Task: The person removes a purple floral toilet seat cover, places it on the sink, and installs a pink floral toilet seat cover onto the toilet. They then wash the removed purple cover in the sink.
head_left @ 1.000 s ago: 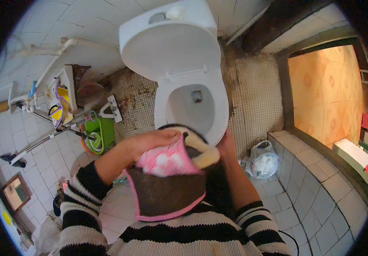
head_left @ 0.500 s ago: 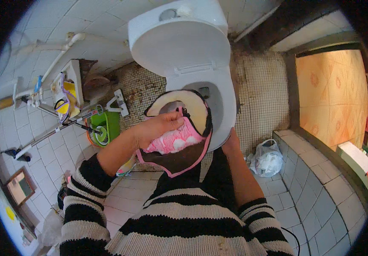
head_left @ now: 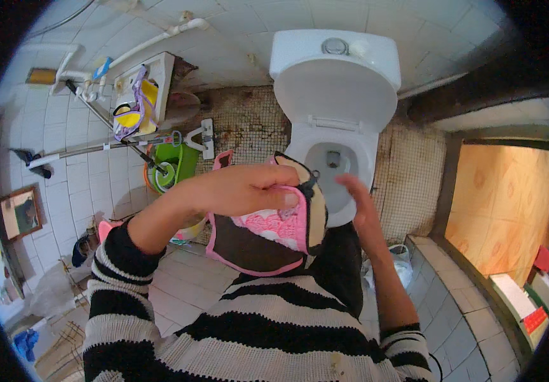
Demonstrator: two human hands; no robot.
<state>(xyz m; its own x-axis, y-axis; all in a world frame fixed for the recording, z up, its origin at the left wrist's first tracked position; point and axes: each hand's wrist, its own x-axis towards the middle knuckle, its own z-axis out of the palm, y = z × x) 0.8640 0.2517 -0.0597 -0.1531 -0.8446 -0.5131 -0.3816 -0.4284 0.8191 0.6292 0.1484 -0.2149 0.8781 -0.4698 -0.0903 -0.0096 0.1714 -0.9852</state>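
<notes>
Pinching pad [head_left: 255, 240] by pink edge in left hand [head_left: 252, 190], presumably to let it drape. Holding nothing in right hand [head_left: 363, 207], loosely spread near toilet [head_left: 338, 105].

The cloth cover [head_left: 268, 234] looks fluffy and matt, the toilet [head_left: 335, 95] smooth and glossy.

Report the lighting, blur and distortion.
Head view: black corners frame the fisheye circle, and the low tiled wall curves near its rim; the orange floor at right glows warmer than the white toilet; the right hand looks softer than the left hand, perhaps motion blur.
</notes>
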